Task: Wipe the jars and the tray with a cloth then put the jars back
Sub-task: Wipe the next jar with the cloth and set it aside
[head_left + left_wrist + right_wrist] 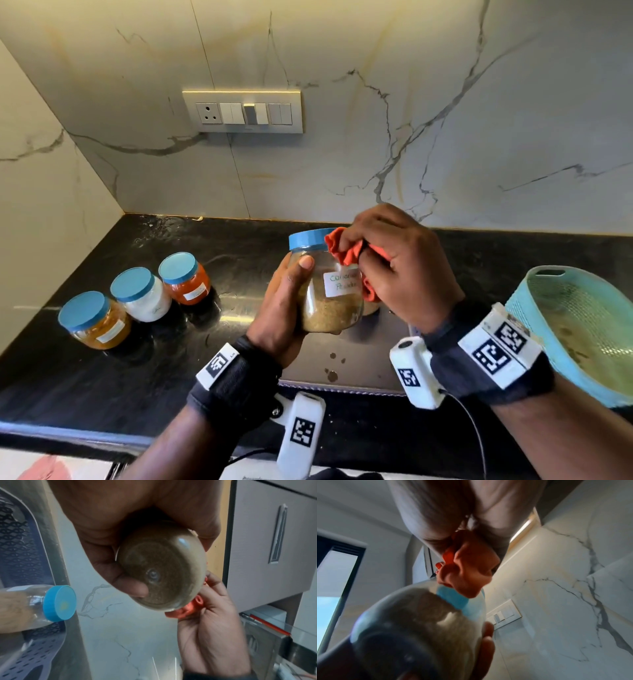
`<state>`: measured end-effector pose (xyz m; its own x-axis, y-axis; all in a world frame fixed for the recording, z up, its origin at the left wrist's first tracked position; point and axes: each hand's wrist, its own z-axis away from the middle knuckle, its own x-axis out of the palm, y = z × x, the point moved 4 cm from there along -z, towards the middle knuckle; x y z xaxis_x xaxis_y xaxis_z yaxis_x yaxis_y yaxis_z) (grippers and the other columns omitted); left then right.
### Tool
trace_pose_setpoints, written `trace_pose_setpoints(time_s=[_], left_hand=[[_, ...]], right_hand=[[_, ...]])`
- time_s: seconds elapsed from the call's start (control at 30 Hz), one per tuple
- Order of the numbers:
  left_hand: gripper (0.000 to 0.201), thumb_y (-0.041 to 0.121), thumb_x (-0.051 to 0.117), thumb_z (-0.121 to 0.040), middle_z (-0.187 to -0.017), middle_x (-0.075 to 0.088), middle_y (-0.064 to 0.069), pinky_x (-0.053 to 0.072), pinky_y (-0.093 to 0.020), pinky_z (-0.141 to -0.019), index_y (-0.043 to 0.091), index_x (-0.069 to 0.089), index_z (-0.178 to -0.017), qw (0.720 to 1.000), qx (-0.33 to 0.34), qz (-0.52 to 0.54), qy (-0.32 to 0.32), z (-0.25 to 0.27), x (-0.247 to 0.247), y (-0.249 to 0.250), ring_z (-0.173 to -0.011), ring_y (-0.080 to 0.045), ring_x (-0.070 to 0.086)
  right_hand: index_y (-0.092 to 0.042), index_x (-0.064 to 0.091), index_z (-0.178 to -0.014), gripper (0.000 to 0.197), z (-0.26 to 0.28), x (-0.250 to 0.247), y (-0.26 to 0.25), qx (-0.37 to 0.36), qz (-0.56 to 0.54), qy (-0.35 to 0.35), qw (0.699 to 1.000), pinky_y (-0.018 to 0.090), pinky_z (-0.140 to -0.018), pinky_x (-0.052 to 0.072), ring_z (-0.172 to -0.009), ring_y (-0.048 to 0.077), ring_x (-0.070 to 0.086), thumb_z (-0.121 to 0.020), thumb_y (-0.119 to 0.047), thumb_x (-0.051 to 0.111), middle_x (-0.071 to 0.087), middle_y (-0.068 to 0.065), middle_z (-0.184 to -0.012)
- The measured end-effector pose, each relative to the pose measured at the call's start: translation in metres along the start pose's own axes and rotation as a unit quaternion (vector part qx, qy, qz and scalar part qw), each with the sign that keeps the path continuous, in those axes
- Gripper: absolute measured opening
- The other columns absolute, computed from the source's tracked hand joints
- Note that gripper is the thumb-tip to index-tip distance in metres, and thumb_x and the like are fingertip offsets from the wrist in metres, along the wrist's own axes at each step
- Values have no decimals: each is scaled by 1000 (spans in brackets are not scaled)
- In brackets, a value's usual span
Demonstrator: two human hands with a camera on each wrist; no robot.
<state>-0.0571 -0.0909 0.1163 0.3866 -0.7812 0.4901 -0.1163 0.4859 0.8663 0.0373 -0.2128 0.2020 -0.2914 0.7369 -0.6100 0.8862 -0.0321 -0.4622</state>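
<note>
My left hand (291,294) grips a clear jar (329,301) of brown powder with a blue lid (308,238) and a white label, held above the black counter. Its round base (161,566) fills the left wrist view. My right hand (390,260) clutches a bunched orange cloth (346,250) against the jar's shoulder, just under the lid. In the right wrist view the cloth (467,569) sits on the jar (419,615) near the lid. The light blue perforated tray (582,329) lies at the right. Three more blue-lidded jars stand at the left: yellow (96,320), white (144,294), orange (186,279).
The black counter (102,377) ends in a marble wall with a switch panel (243,111) behind. A grey mat (359,366) with dark spots lies under the held jar. Another jar (34,608) lies in the tray (20,547) in the left wrist view.
</note>
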Motion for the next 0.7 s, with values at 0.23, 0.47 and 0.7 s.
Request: trace_pose_setpoints(time_s=[0.23,0.47,0.7], left_hand=[[84,59,61,-78,-120,61,-27,56,-46,-80,5,50,-142,999,-8,38,16,-6,-12,7,-103,-36,63],[82,56,60,-76,-112,67,-22,55,-34,-54,7,49,-141,1000,-6,18,-18,-5,4,5,-84,-31,70],[94,60,73,-72,-121,63,-26,57,-38,-58,8,45,-146,999,16,25,-28,-12,1,14,-95,-39,68]], right_hand=[[-15,70,-93,8,39,21,-35,-86,107,-54,989,13,-94,39,-100,17,59,-86,-11,69,63,3,-113],[-9,70,-105,30,6,0,12,61,-23,54,996,19,-91,51,-100,9,64,-77,3,75,67,1,-105],[-19,76,-104,33,20,4,16,113,-96,94,984,33,-87,58,-98,9,68,-78,0,80,73,-13,-101]])
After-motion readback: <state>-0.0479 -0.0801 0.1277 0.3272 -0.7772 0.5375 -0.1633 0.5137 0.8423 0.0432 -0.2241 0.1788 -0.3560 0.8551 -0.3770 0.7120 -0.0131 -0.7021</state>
